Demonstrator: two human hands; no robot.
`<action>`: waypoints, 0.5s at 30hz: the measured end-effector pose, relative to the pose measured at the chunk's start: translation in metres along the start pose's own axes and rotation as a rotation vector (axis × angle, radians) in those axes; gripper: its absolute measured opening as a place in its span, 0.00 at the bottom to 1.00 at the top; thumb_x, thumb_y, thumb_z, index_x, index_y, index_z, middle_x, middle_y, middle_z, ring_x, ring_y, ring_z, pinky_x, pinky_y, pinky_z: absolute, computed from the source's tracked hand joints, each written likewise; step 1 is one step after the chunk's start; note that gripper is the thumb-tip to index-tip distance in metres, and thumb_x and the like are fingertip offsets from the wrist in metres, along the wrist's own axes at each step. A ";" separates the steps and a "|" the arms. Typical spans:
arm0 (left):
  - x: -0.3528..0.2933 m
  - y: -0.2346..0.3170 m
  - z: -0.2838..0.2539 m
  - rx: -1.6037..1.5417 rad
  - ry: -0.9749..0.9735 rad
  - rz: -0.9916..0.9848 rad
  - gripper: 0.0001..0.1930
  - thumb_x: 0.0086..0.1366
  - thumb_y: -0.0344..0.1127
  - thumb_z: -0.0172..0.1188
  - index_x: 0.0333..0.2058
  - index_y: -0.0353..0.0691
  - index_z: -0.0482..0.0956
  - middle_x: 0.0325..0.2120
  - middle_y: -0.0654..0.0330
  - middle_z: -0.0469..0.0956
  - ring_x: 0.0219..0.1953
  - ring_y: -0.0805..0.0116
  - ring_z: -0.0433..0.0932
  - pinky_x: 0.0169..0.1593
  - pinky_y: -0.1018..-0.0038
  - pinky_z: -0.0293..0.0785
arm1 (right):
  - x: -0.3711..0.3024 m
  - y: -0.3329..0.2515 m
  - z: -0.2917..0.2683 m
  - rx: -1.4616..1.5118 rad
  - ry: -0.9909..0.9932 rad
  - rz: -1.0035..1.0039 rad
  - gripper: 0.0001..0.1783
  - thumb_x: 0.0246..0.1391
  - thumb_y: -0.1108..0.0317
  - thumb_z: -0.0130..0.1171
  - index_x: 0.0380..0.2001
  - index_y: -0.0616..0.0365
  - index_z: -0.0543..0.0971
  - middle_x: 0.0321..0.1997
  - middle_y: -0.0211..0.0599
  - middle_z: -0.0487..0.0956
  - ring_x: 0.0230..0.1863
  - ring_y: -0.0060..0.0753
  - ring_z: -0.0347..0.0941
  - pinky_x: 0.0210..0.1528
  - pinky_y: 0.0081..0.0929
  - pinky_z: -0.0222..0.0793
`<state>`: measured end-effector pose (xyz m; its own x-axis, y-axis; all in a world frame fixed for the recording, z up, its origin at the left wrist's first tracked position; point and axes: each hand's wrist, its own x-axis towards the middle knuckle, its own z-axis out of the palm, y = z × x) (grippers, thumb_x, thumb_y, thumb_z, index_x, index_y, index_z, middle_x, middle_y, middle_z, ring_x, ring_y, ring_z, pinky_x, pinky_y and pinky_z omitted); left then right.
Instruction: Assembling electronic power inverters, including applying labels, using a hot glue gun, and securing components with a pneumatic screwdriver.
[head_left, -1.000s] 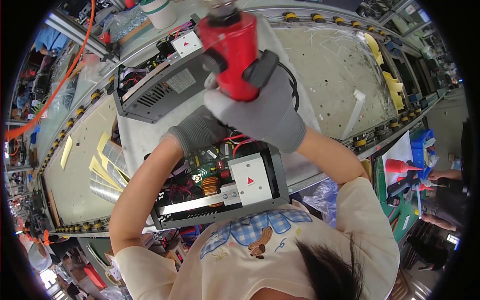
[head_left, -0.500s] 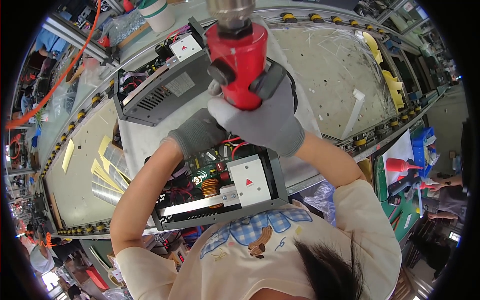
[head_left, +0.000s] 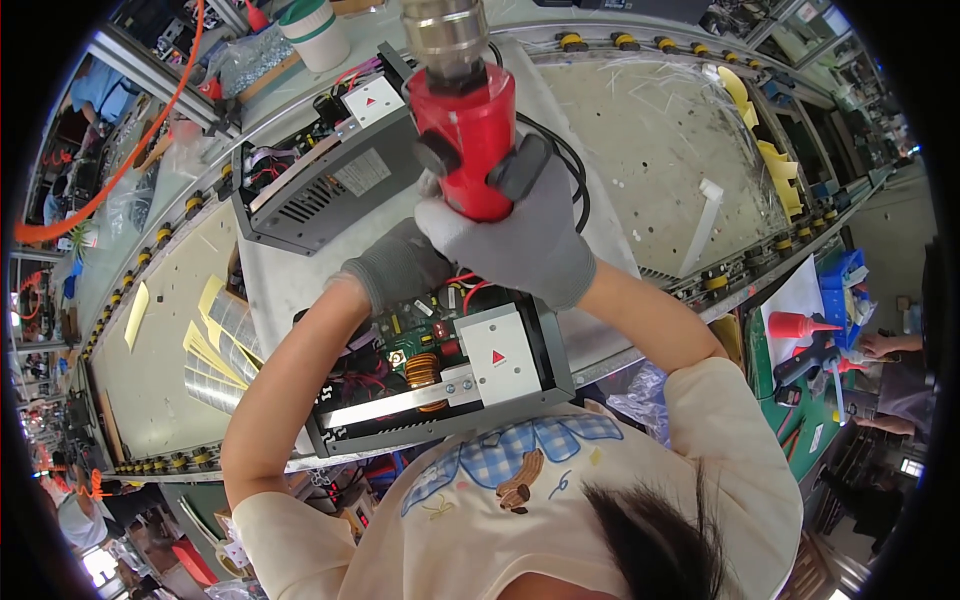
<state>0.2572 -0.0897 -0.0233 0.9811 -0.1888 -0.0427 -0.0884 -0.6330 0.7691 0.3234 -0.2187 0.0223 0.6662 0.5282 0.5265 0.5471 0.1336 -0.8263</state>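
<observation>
A red power screwdriver [head_left: 468, 115] with a metal collar at its top end and dark knobs on its sides stands upright in front of me. My right hand [head_left: 535, 240], in a grey glove, is wrapped round its body. My left hand [head_left: 398, 265], gloved too, reaches in beside it over the far side of an open grey metal case [head_left: 430, 432]; its fingertips are hidden behind the right hand and the tool. Inside the case are a green circuit board [head_left: 405, 325], a copper coil [head_left: 422, 375] and a white plate [head_left: 497, 355] with a red triangle. The tool's lower end is out of sight.
A second open grey case [head_left: 330, 190] stands beyond my hands. Yellow-backed sheets [head_left: 215, 345] lie at the left, on the roller-edged line. A black cable [head_left: 575, 165] loops behind the tool. At the right, a red bottle [head_left: 800, 325] and blue bin [head_left: 845, 285] sit near another person's hands.
The red screwdriver and my right hand have shifted slightly to the left. My left hand stays almost where it was.
</observation>
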 end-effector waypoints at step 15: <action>0.015 -0.030 0.001 0.396 0.017 0.507 0.17 0.47 0.29 0.56 0.39 0.40 0.74 0.35 0.50 0.75 0.40 0.49 0.73 0.42 0.64 0.70 | -0.006 -0.045 -0.020 0.109 0.180 0.026 0.24 0.37 0.66 0.62 0.42 0.59 0.71 0.30 0.46 0.75 0.31 0.46 0.75 0.36 0.30 0.70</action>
<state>0.2744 -0.0745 -0.0477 0.8032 -0.5275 0.2768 -0.5955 -0.6984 0.3970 0.3048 -0.2445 0.0599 0.7649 0.3753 0.5235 0.4768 0.2165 -0.8519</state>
